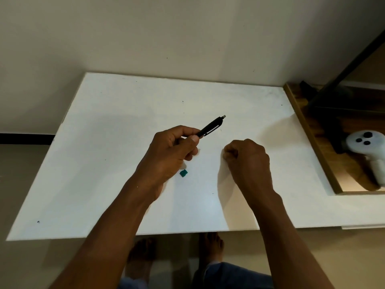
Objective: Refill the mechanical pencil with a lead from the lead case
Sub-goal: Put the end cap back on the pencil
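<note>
A black mechanical pencil (211, 127) with a silver clip points up and to the right, its grey top end farthest from me. My left hand (173, 151) is shut on its lower half, above the white board (104, 142). My right hand (248, 159) rests on the board to the right, curled into a fist; whether anything is inside it is hidden. A small teal piece (183, 173) lies on the board just below my left hand. I cannot make out a lead case or a lead.
The white board covers most of the table, with its front edge near me. At the right, a white controller (368, 149) lies on a wooden surface (308, 126) behind a dark bar. My bare feet show below the front edge.
</note>
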